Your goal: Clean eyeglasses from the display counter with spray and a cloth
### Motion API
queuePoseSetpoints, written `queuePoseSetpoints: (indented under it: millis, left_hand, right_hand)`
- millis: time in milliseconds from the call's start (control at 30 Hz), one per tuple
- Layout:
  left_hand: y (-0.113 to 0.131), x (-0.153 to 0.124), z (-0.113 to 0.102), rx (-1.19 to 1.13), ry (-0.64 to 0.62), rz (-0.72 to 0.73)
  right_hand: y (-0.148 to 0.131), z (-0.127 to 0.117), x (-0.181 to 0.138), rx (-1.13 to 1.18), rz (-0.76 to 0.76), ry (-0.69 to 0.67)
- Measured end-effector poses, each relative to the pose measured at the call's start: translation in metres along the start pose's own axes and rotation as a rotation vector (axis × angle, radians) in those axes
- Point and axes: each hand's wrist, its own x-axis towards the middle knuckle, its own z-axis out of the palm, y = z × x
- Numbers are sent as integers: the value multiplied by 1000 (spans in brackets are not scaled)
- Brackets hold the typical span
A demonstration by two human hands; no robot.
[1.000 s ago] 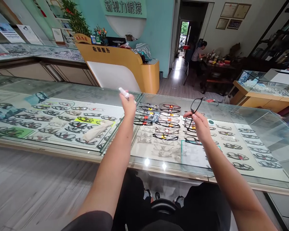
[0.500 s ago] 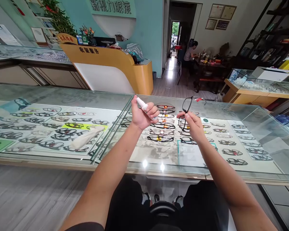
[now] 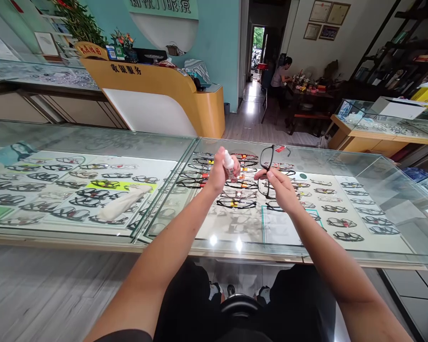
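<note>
My left hand [image 3: 221,173] is wrapped round a small white spray bottle [image 3: 228,163], its top pointing up and toward the glasses. In my right hand [image 3: 281,187] is a pair of black-framed eyeglasses [image 3: 267,156], pinched near the middle and turned on end. A red tag [image 3: 280,148] shows by one of their temples. Both hands are above the glass display counter [image 3: 207,244], a short gap apart. A pale folded cloth [image 3: 123,203] lies on the glass to the left.
Several rows of eyeglass frames [image 3: 236,203] lie inside the counter under the glass. Beyond it stands a yellow-and-white cashier desk [image 3: 214,109]. At the back, a person [image 3: 280,78] sits at a dark table. Another glass case [image 3: 388,126] stands at right.
My left hand has moved right, closer to the eyeglasses, and the spray bottle has turned more upright. The eyeglasses in my right hand have shifted slightly left. The view has shifted slightly.
</note>
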Motion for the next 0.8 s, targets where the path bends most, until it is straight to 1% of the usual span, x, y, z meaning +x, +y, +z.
queuePoseSetpoints:
  millis: [167, 233, 333, 467, 600, 800]
  left_hand:
    - [-21, 1, -2, 302, 81, 136]
    - [-24, 1, -4, 410, 85, 170]
    - [-24, 0, -5, 511, 76, 213]
    - [-21, -2, -4, 583, 51, 242]
    - [-20, -4, -2, 635, 40, 240]
    - [-22, -5, 0, 631, 40, 259]
  right_hand:
    - [-5, 7, -3, -14, 33, -61]
    - [-6, 8, -3, -27, 42, -76]
    - [-7, 8, -3, -10, 38, -86]
    - [-8, 8, -3, 2, 32, -90]
    - [-5, 8, -4, 21, 30, -116]
    - [-4, 9, -5, 31, 27, -133]
